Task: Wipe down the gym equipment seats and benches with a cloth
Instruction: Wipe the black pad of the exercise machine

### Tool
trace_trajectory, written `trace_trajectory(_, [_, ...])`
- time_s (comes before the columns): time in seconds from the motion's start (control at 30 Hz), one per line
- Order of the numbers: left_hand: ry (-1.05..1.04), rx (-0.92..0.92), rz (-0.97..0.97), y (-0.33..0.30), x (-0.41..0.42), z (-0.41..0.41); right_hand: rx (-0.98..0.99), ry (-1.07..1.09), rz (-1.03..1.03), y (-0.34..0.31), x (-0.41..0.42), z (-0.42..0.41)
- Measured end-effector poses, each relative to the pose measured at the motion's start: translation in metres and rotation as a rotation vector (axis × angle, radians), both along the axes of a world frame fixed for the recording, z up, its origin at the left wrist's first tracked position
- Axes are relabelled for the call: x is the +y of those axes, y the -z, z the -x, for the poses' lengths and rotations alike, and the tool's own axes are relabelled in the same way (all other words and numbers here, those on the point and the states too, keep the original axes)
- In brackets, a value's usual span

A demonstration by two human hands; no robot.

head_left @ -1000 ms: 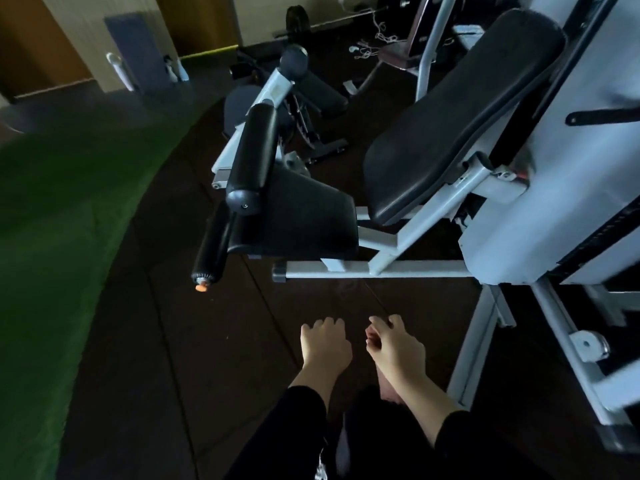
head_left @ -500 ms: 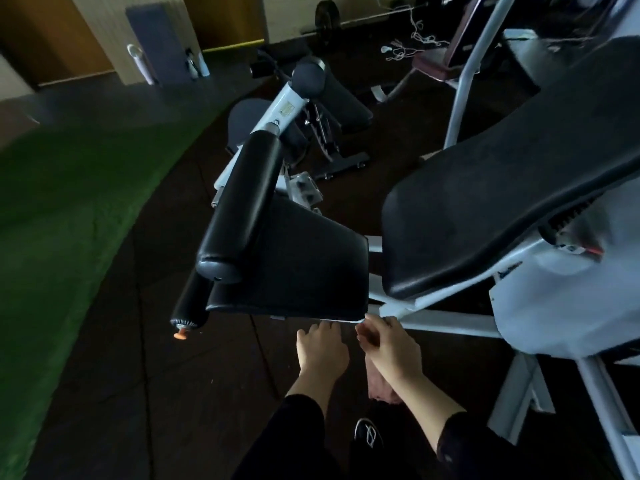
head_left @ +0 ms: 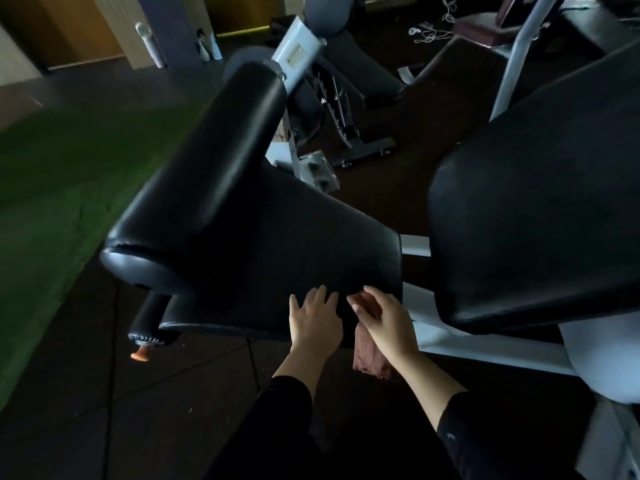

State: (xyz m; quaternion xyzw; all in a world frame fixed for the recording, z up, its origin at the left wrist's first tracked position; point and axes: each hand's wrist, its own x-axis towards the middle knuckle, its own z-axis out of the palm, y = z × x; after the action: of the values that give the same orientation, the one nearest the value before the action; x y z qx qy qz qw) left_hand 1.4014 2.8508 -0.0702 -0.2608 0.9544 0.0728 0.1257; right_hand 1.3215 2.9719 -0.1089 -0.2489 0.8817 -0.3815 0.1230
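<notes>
Fingers of our left hand lie flat on the seat, steadying; right hand grips cloth, ready to wipe.

Your hands met the near edge of the black seat pad. The thick roller blocked the way up on its left, and the big back pad walled off the right. A narrow gap ran between the two pads, and bare floor lay open lower left.
</notes>
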Motion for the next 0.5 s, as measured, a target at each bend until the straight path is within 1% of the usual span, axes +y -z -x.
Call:
trace_trajectory(0.13, [0.051, 0.074, 0.076, 0.052, -0.031, 0.023, 0.129, -0.003, 0.059, 0.054, -0.028, 0.029])
trace_trajectory(0.2, [0.071, 0.130, 0.135, 0.074, -0.043, 0.034, 0.283, -0.054, 0.020, 0.080, -0.038, 0.042])
trace_trajectory(0.27, [0.099, 0.182, 0.216, 0.095, -0.048, 0.040, 0.420, -0.090, -0.087, 0.106, -0.045, 0.051])
trace_trajectory(0.3, [0.112, 0.204, 0.261, 0.104, -0.048, 0.042, 0.440, -0.088, -0.124, 0.115, -0.048, 0.053])
trace_trajectory(0.37, [0.118, 0.240, 0.321, 0.116, -0.050, 0.045, 0.426, -0.093, -0.072, 0.129, -0.051, 0.058])
trace_trajectory(0.43, [0.097, 0.265, 0.346, 0.122, -0.052, 0.047, 0.413, -0.161, -0.022, 0.135, -0.050, 0.061])
trace_trajectory(0.5, [0.086, 0.272, 0.371, 0.125, -0.051, 0.046, 0.331, -0.271, 0.020, 0.136, -0.043, 0.064])
